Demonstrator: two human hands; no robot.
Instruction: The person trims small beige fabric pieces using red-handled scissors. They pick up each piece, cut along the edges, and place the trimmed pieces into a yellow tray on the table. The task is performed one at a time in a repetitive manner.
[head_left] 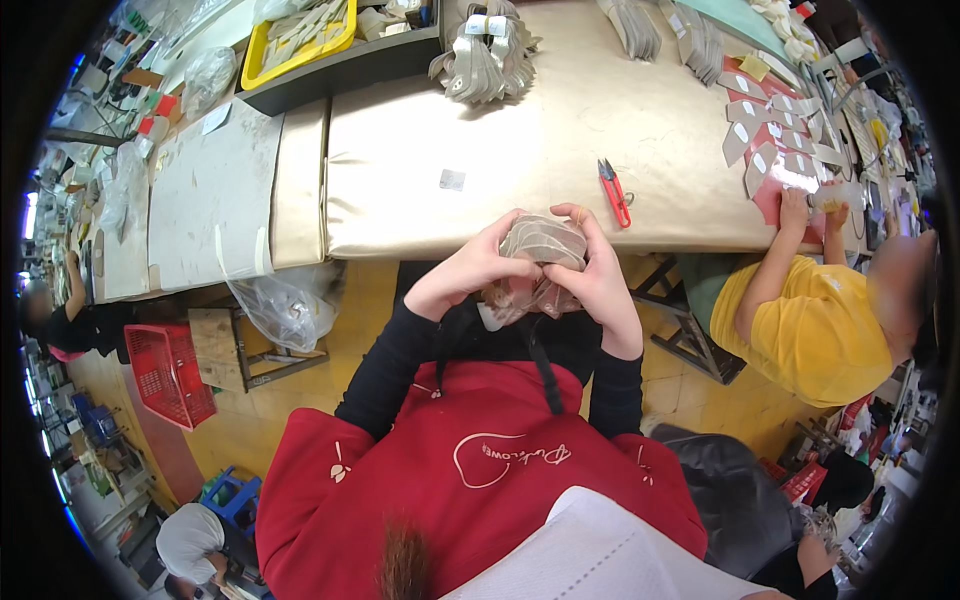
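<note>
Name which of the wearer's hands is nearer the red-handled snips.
Right. The right hand is just below the red-handled snips in the picture; the left hand is farther off, to their lower left.

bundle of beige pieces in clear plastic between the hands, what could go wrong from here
The clear plastic-wrapped bundle of beige pieces might slip: the left hand and right hand hold it at the table's front edge, so it could drop toward the yellow floor.

The small red-handled metal snips lie near that edge, close to the right hand, and could get knocked off.
</note>
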